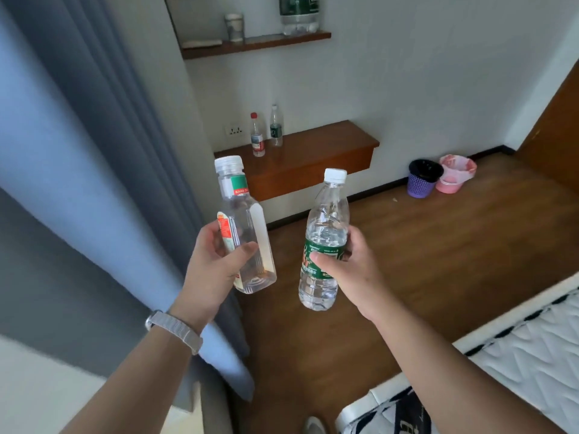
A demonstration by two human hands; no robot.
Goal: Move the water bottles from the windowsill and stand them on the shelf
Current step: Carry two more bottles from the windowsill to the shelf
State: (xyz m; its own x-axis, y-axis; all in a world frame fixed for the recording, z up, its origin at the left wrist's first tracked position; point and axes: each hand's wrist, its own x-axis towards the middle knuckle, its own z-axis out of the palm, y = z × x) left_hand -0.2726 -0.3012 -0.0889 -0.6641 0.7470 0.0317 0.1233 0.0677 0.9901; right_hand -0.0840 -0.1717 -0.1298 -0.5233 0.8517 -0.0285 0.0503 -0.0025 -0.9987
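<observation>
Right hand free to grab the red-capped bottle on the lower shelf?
Probably not: the right hand is closed around the green-label bottle, and the red-capped bottle stands well beyond it.

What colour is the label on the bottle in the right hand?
Green, with white print, on the bottle in the right hand; seen in the head view.

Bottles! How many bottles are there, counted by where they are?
In hands: 2, square bottle in left hand, green-label bottle in right hand
Lower shelf: 2
Upper shelf: 1 large bottle
Total: 5
</observation>
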